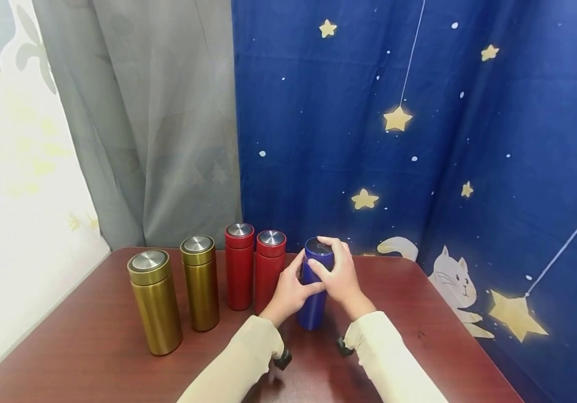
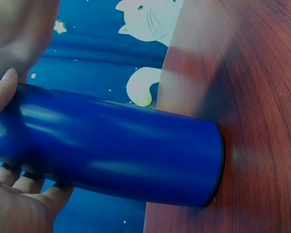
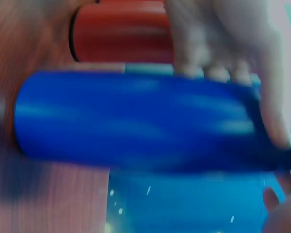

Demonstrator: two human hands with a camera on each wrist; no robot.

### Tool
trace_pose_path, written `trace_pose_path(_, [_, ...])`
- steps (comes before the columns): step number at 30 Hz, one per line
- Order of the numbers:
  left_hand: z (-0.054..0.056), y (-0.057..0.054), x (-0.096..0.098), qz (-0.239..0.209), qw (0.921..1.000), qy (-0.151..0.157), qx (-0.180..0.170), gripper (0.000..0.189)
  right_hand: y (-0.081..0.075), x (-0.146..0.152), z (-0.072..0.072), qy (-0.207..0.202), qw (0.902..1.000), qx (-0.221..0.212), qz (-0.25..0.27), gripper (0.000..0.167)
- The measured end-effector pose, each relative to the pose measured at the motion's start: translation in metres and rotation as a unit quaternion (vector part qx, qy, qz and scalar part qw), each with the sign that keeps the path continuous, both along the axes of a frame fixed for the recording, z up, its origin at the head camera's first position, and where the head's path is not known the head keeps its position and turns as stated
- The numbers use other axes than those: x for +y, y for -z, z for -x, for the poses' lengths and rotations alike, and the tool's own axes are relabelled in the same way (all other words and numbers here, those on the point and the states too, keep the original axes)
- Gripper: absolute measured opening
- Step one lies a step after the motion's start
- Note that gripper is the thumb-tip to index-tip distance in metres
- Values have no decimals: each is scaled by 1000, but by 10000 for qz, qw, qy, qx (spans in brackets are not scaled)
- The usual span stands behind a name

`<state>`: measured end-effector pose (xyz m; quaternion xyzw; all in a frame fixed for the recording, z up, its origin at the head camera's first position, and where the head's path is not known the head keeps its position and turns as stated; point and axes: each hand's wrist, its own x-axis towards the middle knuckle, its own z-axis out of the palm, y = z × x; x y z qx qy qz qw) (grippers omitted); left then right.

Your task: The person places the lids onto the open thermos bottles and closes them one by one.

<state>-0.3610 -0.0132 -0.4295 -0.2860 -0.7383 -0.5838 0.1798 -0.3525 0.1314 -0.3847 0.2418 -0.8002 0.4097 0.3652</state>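
Note:
A blue thermos flask (image 1: 312, 310) with a dark, shiny top stands upright on the table. Low on its neck, my left hand (image 1: 288, 292) grips the body, thumb across the near side and fingers around the other side. My right hand (image 1: 341, 275) holds the lid end, its thumb in front and its fingers over the top edge. In the left wrist view the flask's smooth body (image 2: 131, 145) reaches down to the tabletop. The right wrist view is blurred; the lid lies outside that picture.
Two red flasks, one at the back (image 1: 239, 274) and one beside it (image 1: 270, 271), stand left of the blue one. Farther left are two gold flasks, a nearer one (image 1: 157, 316) and another (image 1: 201, 294). A blue star-patterned curtain (image 1: 313, 140) hangs behind the reddish-brown table (image 1: 92, 347).

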Motion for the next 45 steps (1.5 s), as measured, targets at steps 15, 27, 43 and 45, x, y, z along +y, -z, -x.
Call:
trace_pose_path(15, [3,3,0,-104,9998,157,-104,88,-1,21,3,-368,9992,-169,44,52])
trace_pose_path(27, [0,2,0,38,9999,-96,-96,85,5,-4,4,1012,9881,1160,-29,56])
trace_pose_path(43, [3,3,-1,-11,9999,113,56,84,0,-8,3,969,9949,268,-53,66])
trace_pose_path(45, [3,2,-3,11,9996,261,-62,86,-3,-4,3,248,9994,-202,145,65])
